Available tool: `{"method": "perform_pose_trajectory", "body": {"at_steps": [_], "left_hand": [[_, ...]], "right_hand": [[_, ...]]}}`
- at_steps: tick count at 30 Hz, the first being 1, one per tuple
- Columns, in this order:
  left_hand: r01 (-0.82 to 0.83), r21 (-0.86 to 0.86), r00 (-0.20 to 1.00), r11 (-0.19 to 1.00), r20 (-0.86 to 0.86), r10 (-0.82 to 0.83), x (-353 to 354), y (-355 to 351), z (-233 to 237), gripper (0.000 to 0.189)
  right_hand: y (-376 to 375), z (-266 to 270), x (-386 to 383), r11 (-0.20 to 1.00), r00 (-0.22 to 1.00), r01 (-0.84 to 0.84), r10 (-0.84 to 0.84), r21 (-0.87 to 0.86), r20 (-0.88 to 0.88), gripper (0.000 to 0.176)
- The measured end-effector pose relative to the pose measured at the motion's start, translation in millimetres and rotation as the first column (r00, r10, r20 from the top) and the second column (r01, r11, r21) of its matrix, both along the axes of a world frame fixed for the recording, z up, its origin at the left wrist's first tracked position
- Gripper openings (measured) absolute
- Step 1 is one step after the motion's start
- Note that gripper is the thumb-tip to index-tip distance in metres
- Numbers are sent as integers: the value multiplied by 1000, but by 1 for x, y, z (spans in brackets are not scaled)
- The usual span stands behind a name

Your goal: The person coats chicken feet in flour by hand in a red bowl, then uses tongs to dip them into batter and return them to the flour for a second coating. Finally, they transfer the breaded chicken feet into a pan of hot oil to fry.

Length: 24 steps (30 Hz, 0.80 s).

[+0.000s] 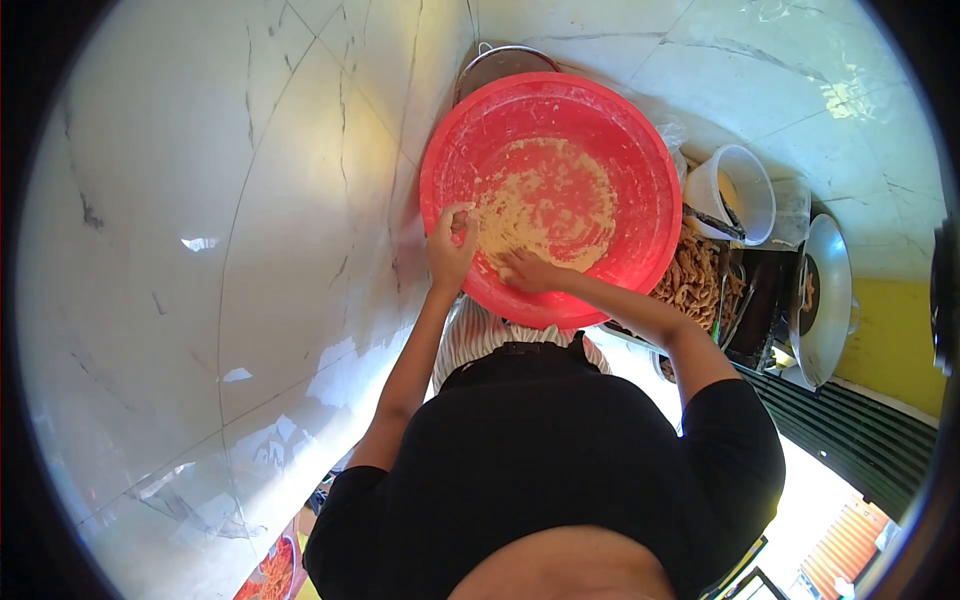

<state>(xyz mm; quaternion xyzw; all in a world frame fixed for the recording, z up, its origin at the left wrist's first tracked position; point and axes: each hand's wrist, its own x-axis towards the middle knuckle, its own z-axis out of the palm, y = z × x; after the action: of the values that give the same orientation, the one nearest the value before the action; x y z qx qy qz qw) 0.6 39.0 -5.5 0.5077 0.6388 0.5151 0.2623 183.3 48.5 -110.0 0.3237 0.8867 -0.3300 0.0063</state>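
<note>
A wide red basin (645,190) holds a layer of yellowish, crumbly flour-like mix (545,200), spread over its bottom. On the basin's left rim rests my left hand (452,245), fingers curled over the edge around the rim. My right hand (530,271) is inside the basin near its lower side, fingers spread low in the mix and partly hidden by it.
Right of the basin lie a pile of fried brown pieces (692,275), a white tub (757,195) with yellowish contents and a large metal wok (828,300). A marbled tile wall (300,200) stands close on the left. Behind the basin is a round metal container (500,62).
</note>
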Motion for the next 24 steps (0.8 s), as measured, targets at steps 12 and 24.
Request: {"method": "perform_pose_trajectory", "body": {"at_steps": [12, 24], "left_hand": [[-2, 4, 1000, 1000, -8, 2, 1, -1, 3, 16], [-10, 17, 999, 1000, -30, 11, 1, -1, 3, 16]], "right_hand": [[47, 71, 7, 299, 943, 174, -326, -938, 72, 54], [115, 2, -22, 946, 833, 166, -286, -279, -474, 45]]}}
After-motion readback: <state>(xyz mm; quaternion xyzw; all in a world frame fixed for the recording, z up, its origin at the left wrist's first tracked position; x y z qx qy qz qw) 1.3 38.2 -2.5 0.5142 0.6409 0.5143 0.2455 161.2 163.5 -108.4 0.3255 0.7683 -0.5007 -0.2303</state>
